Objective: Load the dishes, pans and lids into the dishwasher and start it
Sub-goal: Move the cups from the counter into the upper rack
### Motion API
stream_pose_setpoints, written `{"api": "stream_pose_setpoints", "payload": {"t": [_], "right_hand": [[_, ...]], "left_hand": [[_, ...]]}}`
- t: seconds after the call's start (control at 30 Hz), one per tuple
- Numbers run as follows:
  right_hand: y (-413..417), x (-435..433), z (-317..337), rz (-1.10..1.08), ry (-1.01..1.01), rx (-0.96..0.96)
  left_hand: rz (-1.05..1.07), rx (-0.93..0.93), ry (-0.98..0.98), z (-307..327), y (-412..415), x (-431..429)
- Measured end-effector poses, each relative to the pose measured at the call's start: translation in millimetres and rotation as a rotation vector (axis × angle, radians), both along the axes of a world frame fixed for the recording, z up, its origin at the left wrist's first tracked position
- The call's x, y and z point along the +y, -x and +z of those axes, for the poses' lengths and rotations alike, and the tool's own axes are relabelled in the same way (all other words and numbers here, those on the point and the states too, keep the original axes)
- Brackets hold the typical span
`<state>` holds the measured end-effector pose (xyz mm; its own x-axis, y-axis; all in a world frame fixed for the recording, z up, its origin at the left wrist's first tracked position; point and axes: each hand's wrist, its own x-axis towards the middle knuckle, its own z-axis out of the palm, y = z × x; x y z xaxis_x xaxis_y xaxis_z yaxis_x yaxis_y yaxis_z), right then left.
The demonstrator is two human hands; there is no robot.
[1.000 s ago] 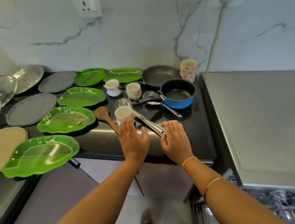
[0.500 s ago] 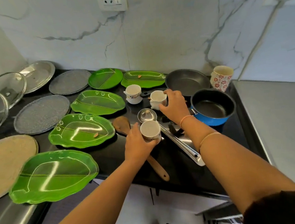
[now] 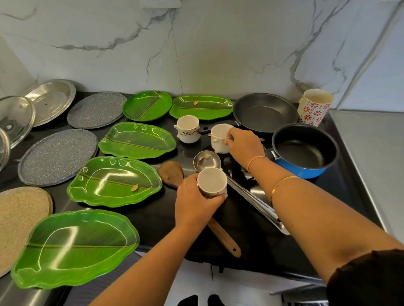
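Note:
My left hand (image 3: 195, 205) is wrapped around a small white cup (image 3: 211, 182) at the middle of the black counter. My right hand (image 3: 244, 146) grips the rim of a second white cup (image 3: 219, 137) just behind it. A third white cup (image 3: 187, 129) stands free to the left of that one. Several green leaf-shaped plates (image 3: 113, 181) lie across the counter. A black frying pan (image 3: 264, 111) and a blue saucepan (image 3: 304, 149) sit at the right. Glass lids (image 3: 10, 119) and a steel lid (image 3: 50, 100) rest at the far left.
A steel ladle (image 3: 206, 161) and a wooden spatula (image 3: 172, 173) lie between my hands. A flowered mug (image 3: 314, 107) stands by the wall. Two grey round plates (image 3: 57, 157) and a beige mat (image 3: 10, 223) are at the left. The steel dishwasher top (image 3: 390, 162) borders the counter's right.
My hands went from the counter's front edge to the cups: the left closed around the near cup, the right reached back and took the second cup's rim.

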<state>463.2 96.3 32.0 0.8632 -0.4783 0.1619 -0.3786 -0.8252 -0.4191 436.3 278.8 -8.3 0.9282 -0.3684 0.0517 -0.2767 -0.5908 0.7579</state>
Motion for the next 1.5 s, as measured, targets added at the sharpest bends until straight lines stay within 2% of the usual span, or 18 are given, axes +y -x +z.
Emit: {"api": "stream_pose_setpoints", "payload": {"t": [0.13, 0.27, 0.33, 0.47, 0.57, 0.7, 0.87, 1.0, 1.17, 1.3, 1.4, 1.5], "right_hand": [[12, -3, 13, 0.017, -0.139, -0.285], [29, -1, 34, 0.01, -0.378, -0.551], [40, 1, 43, -0.023, -0.579, -0.675], [84, -3, 59, -0.116, -1.214, -0.804], [135, -16, 60, -0.132, -1.454, -0.91], [219, -39, 49, -0.191, -1.464, -0.953], [349, -63, 43, -0.162, -1.595, -1.026], [459, -74, 24, -0.163, -1.684, -0.99], [570, -75, -5, -0.292, -1.621, -0.883], [633, -69, -27, -0.497, -1.632, -0.854], [662, -67, -52, -0.674, -1.674, -0.874], [674, -65, -76, -0.84, -1.625, -0.779]], "left_hand": [[0.068, -0.024, 0.076, 6, 7, 0], [0.095, -0.11, 0.199, 13, 24, -8], [0.063, -0.126, 0.269, 18, 38, -15], [-0.069, -0.107, 0.352, 27, 77, -35], [-0.199, -0.071, 0.386, 28, 114, -55], [-0.317, 0.004, 0.403, 28, 172, -78], [-0.507, 0.05, 0.418, 21, 264, -100], [-0.716, 0.11, 0.302, 3, 346, -108], [-0.858, 0.2, 0.167, -19, 427, -120], [-0.87, 0.281, 0.013, -46, 456, -129], [-0.774, 0.401, -0.046, -65, 463, -134], [-0.679, 0.489, -0.101, -81, 459, -137]]}}
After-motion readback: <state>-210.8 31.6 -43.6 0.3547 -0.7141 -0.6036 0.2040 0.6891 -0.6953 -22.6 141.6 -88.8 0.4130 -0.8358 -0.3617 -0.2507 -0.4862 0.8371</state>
